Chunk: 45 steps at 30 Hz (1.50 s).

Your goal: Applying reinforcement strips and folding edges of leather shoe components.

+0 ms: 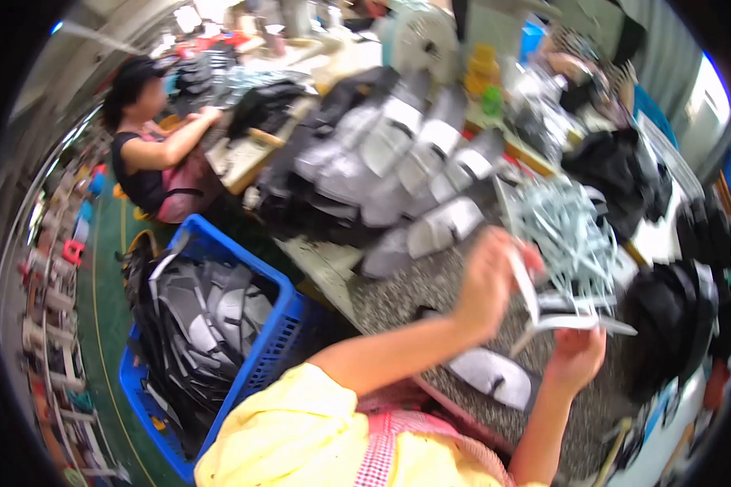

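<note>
My left hand is closed, pinching a white strap that hangs down from its fingers. My right hand, lower and to the right, grips another pale strap whose ends stick out on both sides of the fingers. The two straps meet or cross between my hands; whether they are one piece I cannot tell. Just beyond lies a heap of loose pale straps. Below my hands a grey sole with a small black part on it rests on the speckled worktable.
Rows of grey soles with white straps cover the table's far left. A blue crate full of grey and black pieces stands at my left. Black bags and a dark bundle sit at right. Another person works at far left.
</note>
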Available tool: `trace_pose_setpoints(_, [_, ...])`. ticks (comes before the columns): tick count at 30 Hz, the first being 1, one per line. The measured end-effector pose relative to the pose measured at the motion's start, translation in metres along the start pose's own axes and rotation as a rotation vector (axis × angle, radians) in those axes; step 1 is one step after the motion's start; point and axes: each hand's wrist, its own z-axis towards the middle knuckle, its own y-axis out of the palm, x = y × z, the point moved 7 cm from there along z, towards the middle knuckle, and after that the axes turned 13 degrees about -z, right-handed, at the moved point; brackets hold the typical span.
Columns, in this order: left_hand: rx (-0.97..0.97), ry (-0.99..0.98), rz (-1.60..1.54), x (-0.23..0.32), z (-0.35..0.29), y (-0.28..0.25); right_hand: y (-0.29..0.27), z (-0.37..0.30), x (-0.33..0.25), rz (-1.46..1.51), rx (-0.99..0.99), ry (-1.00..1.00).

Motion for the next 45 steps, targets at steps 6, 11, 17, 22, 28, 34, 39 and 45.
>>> trace_pose_setpoints(6, [-0.025, 0.181, -0.089, 0.079, 0.05, -0.002, -0.059, 0.004, 0.001, 0.514, -0.068, 0.054])
trace_pose_setpoints(11, [-0.868, 0.351, 1.562, -0.028, 0.035, 0.024, -0.081, -0.025, 0.012, 0.196, 0.138, 0.077])
trace_pose_setpoints(17, [-0.982, -0.311, 1.04, -0.063, -0.041, 0.005, -0.082, -0.053, 0.024, 0.31, 0.11, 0.19])
trace_pose_setpoints(22, [-0.611, -0.593, 0.865, -0.044, -0.089, -0.027, -0.067, -0.063, 0.026, 0.516, -0.029, 0.225])
trace_pose_setpoints(28, [-0.385, -0.735, 0.544, -0.025, -0.1, -0.042, -0.017, -0.092, 0.032, 0.183, -0.34, 0.122])
trace_pose_setpoints(34, [-0.345, -0.609, 0.725, 0.006, -0.098, -0.066, -0.008, -0.093, 0.019, -0.079, -0.43, -0.073])
trace_pose_setpoints(39, [-0.447, -0.054, 1.364, 0.03, -0.075, -0.065, 0.009, -0.083, 0.026, -0.647, -0.469, -0.267])
trace_pose_setpoints(45, [-0.519, 0.025, 1.481, 0.024, -0.046, -0.084, 0.033, -0.073, 0.046, -1.204, -0.475, -0.497])
